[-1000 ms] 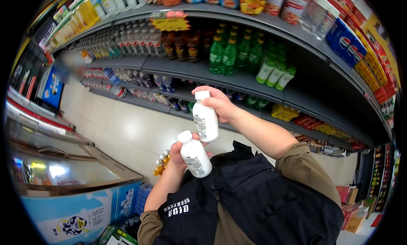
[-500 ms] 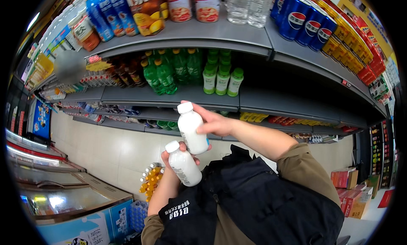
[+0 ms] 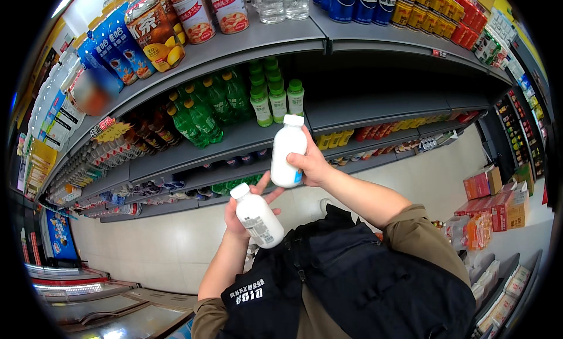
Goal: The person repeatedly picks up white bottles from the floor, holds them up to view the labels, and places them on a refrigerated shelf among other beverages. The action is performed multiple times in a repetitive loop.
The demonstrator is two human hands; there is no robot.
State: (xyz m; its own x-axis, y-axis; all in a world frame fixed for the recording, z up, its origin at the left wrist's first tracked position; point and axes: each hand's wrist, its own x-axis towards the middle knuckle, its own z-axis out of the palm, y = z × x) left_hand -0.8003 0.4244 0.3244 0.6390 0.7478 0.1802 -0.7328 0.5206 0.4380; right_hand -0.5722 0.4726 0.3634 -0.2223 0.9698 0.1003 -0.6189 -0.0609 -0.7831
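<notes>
My right hand (image 3: 314,162) is closed round a white bottle (image 3: 287,151) with a white cap and a bit of blue on its label, held upright in front of the shelves. Lower and to the left, my left hand (image 3: 237,219) has a second white bottle (image 3: 261,225), tilted, its cap toward the upper left and a grey printed label facing up. Some left fingers stretch out past that bottle toward the first one. Behind the raised bottle, small white bottles with green caps (image 3: 278,99) stand in rows on the middle shelf.
Green soda bottles (image 3: 199,119) stand left of the green-capped ones. To their right is a dark shelf bay (image 3: 375,84). Along the upper shelf are blue cans (image 3: 365,4) and patterned tins (image 3: 229,11). Cartons (image 3: 495,207) are stacked at right; a glass-topped freezer (image 3: 111,309) is at lower left.
The right hand's bottle has moved up and right, away from the left hand's bottle. Left fingers have stretched out. The view has turned, shifting the shelves left.
</notes>
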